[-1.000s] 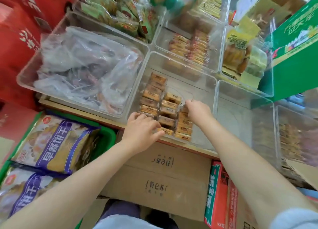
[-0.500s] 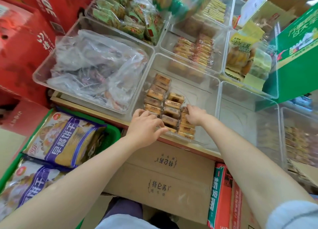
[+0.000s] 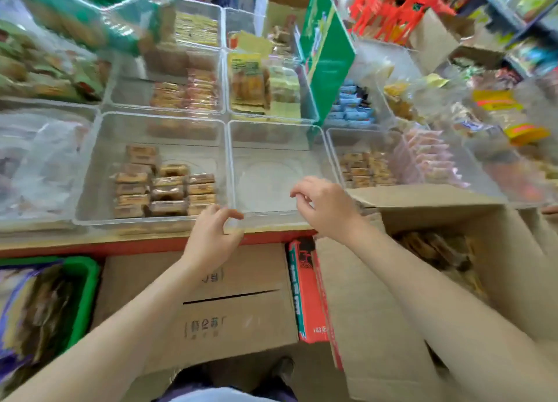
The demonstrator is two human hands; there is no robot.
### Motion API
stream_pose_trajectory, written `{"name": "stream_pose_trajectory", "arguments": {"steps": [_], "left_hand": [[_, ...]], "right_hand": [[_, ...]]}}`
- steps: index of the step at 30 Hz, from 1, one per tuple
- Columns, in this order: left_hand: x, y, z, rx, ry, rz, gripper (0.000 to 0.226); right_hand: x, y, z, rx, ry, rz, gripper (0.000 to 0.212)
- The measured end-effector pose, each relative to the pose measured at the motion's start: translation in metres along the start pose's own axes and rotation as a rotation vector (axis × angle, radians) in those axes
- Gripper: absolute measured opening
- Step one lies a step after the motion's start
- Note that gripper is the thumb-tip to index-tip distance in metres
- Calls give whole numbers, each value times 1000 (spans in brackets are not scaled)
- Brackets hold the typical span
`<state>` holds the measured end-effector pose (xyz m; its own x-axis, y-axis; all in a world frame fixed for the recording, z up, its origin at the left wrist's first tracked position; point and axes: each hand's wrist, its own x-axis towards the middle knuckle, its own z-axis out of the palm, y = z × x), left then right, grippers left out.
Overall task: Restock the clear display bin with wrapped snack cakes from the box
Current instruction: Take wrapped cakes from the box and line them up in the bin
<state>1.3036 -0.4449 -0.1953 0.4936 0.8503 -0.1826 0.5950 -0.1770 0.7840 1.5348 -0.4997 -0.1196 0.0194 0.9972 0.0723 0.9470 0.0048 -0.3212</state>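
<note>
Over the clear bins' (image 3: 229, 172) front rims, left hand (image 3: 211, 235) and right hand (image 3: 326, 208) hover, fingers loosely curled, holding nothing

Stock count at the table

Two hands in view: left hand (image 3: 211, 238), right hand (image 3: 324, 207). Snack cakes (image 3: 164, 187) stand in three rows inside one clear display bin (image 3: 99, 148). Open boxes (image 3: 447, 250) holding stock: one. Green crate (image 3: 86, 296): one.

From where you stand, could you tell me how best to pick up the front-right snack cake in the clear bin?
Come from above. That wrapped cake lies flat, tight against its left neighbour and the bin's front wall; its right side faces bare floor. Pinch its short ends, or tip the free right edge with your fingers and lift.
</note>
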Motion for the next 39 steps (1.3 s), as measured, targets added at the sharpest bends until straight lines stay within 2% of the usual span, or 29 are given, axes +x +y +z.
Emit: {"name": "stream_pose_trajectory", "arguments": {"steps": [4, 6, 7, 9, 12, 15, 19, 23, 26, 29, 33, 37, 39], "left_hand": [[-20, 95, 83, -200, -185, 87, 18], [-29, 132, 122, -214, -224, 100, 22], [-32, 147, 140, -207, -226, 105, 32], [-36, 169, 172, -258, -229, 61, 63], [-39, 188, 210, -441, -241, -112, 108], [-36, 187, 235, -516, -189, -252, 118], [-32, 179, 238, -626, -169, -245, 113], [-25, 174, 238, -691, -161, -227, 103], [-27, 169, 240, -697, -139, -216, 96], [-28, 170, 235, -675, -153, -237, 98], [-28, 171, 234, -662, -160, -230, 100], [-24, 171, 235, -667, -166, -214, 98], [-21, 168, 237, -659, -166, -223, 100]], "right_hand": [[-92, 73, -61, 35, 245, 248, 19], [-129, 111, -73, 29, 287, 361, 18], [-145, 128, -75, 30, 285, 416, 18], [-174, 162, -71, 45, 217, 538, 20], [-209, 210, -54, 94, 32, 731, 24], [-228, 247, -39, 127, -58, 814, 25], [-222, 274, -28, 32, -128, 762, 37], [-207, 289, -19, -270, -315, 629, 57], [-200, 291, -10, -399, -433, 555, 71], [-191, 288, -7, -566, -539, 482, 70], [-192, 292, -8, -713, -543, 435, 71], [-198, 292, -8, -690, -439, 433, 62], [-199, 287, -7, -585, -381, 467, 58]]}}
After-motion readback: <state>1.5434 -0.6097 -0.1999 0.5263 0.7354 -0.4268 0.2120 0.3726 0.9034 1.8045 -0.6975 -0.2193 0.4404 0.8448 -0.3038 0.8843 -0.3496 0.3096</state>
